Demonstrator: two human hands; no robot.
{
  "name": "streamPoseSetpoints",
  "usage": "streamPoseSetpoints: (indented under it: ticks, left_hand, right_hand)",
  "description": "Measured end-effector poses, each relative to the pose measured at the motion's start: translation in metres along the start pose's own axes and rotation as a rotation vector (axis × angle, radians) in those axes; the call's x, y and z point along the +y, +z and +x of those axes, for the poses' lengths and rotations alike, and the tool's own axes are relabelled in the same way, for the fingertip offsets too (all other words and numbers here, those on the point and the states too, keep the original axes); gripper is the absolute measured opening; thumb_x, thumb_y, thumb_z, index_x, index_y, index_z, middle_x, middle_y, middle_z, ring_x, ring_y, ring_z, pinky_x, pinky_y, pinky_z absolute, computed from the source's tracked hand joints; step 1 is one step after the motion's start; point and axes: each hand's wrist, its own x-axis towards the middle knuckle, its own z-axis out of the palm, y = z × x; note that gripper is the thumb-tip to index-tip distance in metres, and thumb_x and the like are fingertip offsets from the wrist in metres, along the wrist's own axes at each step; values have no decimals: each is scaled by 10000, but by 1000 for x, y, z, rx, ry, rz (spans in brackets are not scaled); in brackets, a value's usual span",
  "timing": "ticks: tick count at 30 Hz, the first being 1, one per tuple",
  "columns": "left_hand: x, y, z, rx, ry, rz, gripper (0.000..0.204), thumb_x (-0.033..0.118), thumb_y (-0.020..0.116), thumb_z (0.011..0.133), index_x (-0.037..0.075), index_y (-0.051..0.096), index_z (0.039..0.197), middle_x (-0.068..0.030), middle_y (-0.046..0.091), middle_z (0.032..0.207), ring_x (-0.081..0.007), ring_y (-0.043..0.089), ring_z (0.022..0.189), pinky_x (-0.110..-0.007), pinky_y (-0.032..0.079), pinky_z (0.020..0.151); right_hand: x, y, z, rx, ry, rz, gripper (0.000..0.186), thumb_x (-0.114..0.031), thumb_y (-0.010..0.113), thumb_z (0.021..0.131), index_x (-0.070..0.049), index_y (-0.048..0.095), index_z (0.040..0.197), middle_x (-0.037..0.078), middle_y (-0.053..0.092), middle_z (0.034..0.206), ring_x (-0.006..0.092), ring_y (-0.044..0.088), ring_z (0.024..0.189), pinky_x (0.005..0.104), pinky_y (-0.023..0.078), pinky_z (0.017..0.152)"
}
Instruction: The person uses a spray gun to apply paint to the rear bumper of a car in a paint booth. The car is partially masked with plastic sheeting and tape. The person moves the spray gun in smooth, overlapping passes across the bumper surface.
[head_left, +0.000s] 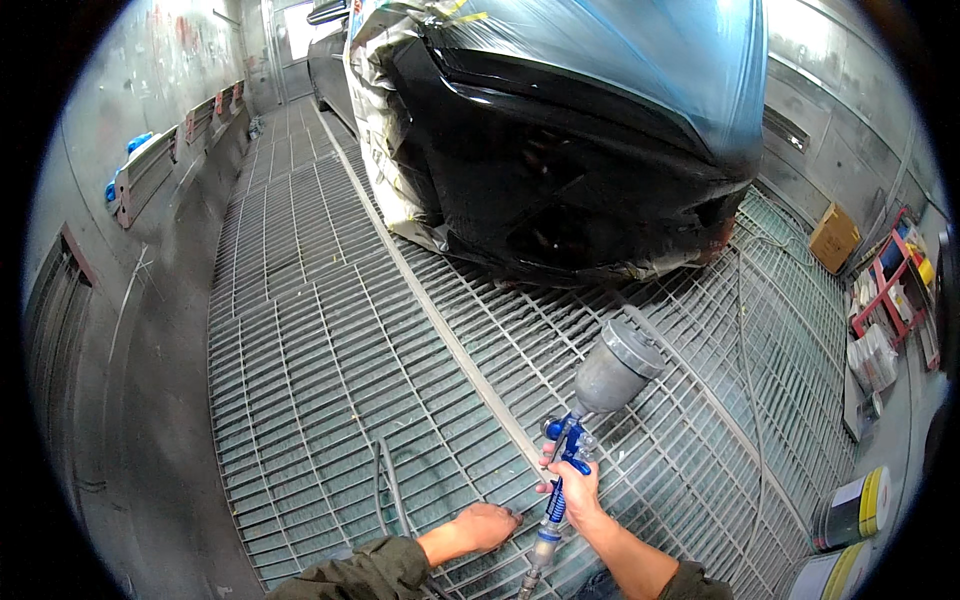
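My right hand (580, 497) is wrapped round the handle of a blue paint spray gun (568, 440). A grey cup with a lid (615, 368) sits on top of the gun and leans to the right. Below the handle, a fitting (545, 548) runs down toward the lower edge. To the left of the gun, my left hand (485, 527) is closed with its fingers curled; their inner side is hidden. A dark hose (392, 490) loops beside my left forearm. Ahead stands a car with a glossy black bumper (560, 190), apart from the gun.
Blue plastic film (640, 60) and crumpled masking sheet (385, 185) cover parts of the car. Metal floor grating (300, 400) spreads underfoot. A thin hose (742, 330) crosses it at right, near a cardboard box (835, 238), a red rack (890, 280) and paint buckets (850, 512).
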Motion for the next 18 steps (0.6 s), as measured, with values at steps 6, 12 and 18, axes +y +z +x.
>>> streamPoseSetpoints:
  ticks: [6,12,18]
  left_hand:
    - [-5,8,5,14,34,-20,259,159,462,928,34,603,1106,-181,676,958,-363,665,922,-459,547,750]
    - [-2,1,1,-3,20,-51,273,173,478,918,38,582,1131,-184,668,952,-371,661,896,-463,541,741]
    - [-7,9,5,8,39,-42,303,182,514,897,55,566,1167,-177,663,973,-364,659,892,-462,541,734]
  right_hand:
    - [2,-3,0,-2,-21,18,437,41,529,821,-89,530,1239,56,596,1110,155,595,910,346,588,553]
    - [0,-1,0,8,-15,21,415,44,529,819,-74,543,1216,59,607,1096,150,593,903,343,588,538]
    - [-3,1,-1,25,-6,16,400,29,524,812,-58,558,1201,69,619,1108,161,601,915,348,581,562]
